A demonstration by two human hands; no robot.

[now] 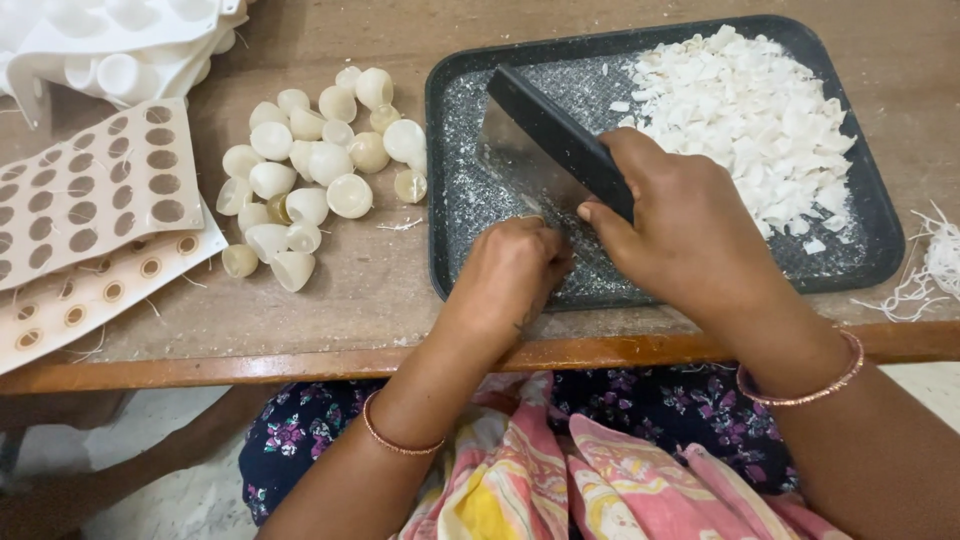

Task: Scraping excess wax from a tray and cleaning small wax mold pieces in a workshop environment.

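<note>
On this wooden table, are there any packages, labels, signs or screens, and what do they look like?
No labels, signs or screens show.
White moulded tray: far left corner, round cups.
Tan sheets with round holes: left edge, flat, stacked.
Dark tray: centre right, rectangular, holds white chips.
Right hand grips a black-handled chopper; left hand rests in the tray.

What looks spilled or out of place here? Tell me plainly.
A few white crumbs lie off the dark tray, on the wooden table beside the pile of pale half-shells. Loose white threads trail at the table's right edge. Otherwise nothing stands out.
</note>
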